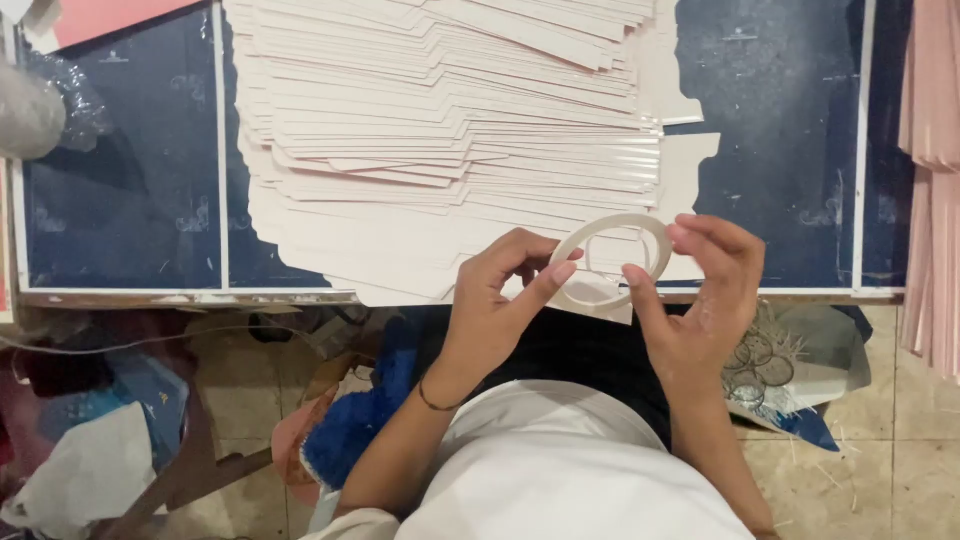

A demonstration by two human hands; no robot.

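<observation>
Pale card blanks (450,150), die-cut and flat, lie fanned across the dark blue table (130,200) seemingly untouched, while I see my left hand (500,300) and right hand (705,300) pinching a thin whitish tape ring (612,262) at the near edge, no strip visibly pulled yet.

Small packaging or paper-craft workshop: big fanned stack of flat pale pink die-cut card blanks (450,130) on a worn dark blue worktable with white lines (130,200), more pink sheets hanging at right (935,180), used tape rings and scraps (765,365) on the tiled floor (900,470)
</observation>
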